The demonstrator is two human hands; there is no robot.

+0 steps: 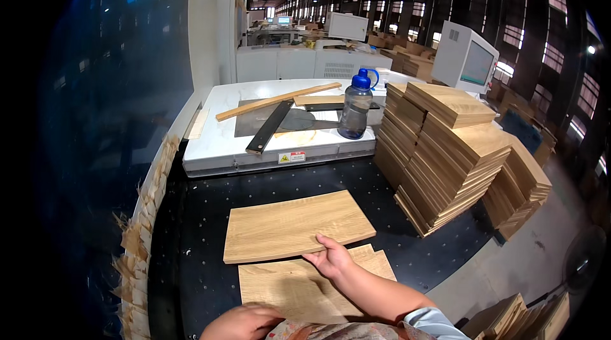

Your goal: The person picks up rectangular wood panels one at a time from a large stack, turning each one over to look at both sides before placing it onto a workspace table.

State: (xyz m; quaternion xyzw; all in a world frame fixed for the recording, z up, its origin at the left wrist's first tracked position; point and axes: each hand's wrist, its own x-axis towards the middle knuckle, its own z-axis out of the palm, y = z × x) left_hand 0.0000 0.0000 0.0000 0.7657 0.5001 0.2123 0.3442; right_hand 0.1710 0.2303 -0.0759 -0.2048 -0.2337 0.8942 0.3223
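A light wood-grain board (pixel 289 222) lies on the black perforated table (pixel 197 212) in front of me. My right hand (pixel 331 258) grips its near edge, thumb on top and fingers at the underside. Closer to me is a second wood-grain board (pixel 280 286), partly covered by my right forearm, with the edge of another piece showing at its right. Beside this nearer board's lower left corner is my left hand (pixel 242 322), low in the picture. Its fingers are partly hidden and dim, so whether they hold anything is unclear.
Tall stacks of wood-grain boards (pixel 445 155) stand at the right. Beyond the table, a white machine top (pixel 216 142) carries a blue-capped water bottle (pixel 356 107), a wooden strip (pixel 277 102) and a black bar (pixel 270 127). Torn edging (pixel 137 251) runs along the left.
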